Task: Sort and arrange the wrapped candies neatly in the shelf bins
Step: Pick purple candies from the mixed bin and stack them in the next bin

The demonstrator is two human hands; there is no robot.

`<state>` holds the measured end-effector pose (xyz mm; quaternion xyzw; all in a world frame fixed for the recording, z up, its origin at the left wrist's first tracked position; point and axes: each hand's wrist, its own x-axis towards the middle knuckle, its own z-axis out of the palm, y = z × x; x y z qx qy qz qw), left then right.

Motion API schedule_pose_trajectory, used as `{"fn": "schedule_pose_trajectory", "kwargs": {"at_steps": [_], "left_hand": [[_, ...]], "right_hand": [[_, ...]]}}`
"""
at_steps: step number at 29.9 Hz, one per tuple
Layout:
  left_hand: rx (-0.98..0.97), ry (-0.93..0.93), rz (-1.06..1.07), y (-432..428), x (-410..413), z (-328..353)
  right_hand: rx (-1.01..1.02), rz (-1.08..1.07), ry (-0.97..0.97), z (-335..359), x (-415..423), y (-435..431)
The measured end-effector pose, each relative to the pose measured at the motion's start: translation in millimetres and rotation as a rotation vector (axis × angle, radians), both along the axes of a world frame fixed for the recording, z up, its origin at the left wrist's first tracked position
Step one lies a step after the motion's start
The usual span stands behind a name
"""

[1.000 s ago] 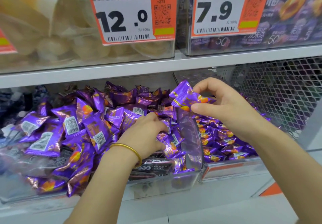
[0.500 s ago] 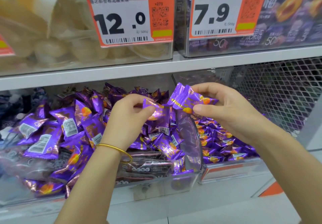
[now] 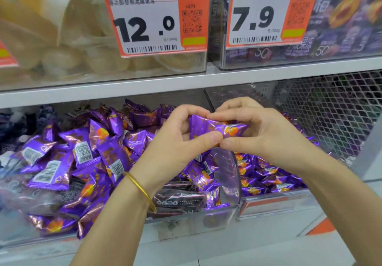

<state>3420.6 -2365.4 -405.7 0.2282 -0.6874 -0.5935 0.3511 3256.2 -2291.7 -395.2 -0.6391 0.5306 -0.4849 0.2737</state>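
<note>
I hold a purple foil-wrapped candy [image 3: 208, 126] with an orange fruit print between both hands. My left hand [image 3: 177, 141] pinches its left end and my right hand [image 3: 264, 133] its right, with the thumb tips meeting beneath it. A thin gold bangle [image 3: 140, 189] circles my left wrist. Below, a loose heap of purple candies [image 3: 82, 158] fills the clear plastic left bin [image 3: 186, 222]. In the clear plastic right bin [image 3: 268, 201] they lie flatter.

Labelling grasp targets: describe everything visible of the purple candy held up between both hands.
The purple candy is a shiny, crinkled foil pillow pack with an orange fruit print toward its right end. It lies roughly level, held up over the clear bin divider. The left hand pinches its left part, the right hand its right part, thumbs underneath. One pack or several stacked: cannot tell.
</note>
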Motion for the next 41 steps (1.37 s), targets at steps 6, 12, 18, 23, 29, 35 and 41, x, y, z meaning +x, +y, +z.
{"fn": "schedule_pose_trajectory", "kwargs": {"at_steps": [6,12,18,23,29,35,41], "left_hand": [[-0.166,0.054,-0.030,9.6,-13.8,6.7],[-0.209,0.117,-0.123,37.3,-57.0,8.7],[-0.274,-0.021,-0.143,58.0,-130.8,-15.2],[-0.270,-0.194,-0.170,62.5,-185.3,-29.3],[-0.535,-0.574,-0.251,51.6,-207.0,-55.3],[-0.793,-0.763,-0.387,53.1,-209.4,-61.8],[-0.781,-0.808,-0.366,52.9,-209.0,-67.2]], "right_hand": [[-0.029,-0.114,0.223,10.1,-11.2,12.4],[0.121,0.063,0.010,22.9,-60.3,53.6],[0.128,-0.082,0.032,2.8,-122.9,84.5],[0.231,-0.213,0.088,-13.1,-176.4,98.3],[0.595,-0.158,0.321,-22.6,-222.3,93.6],[0.733,-0.011,0.166,-20.9,-236.6,90.2],[0.775,0.035,0.079,-22.1,-239.5,97.0]]}}
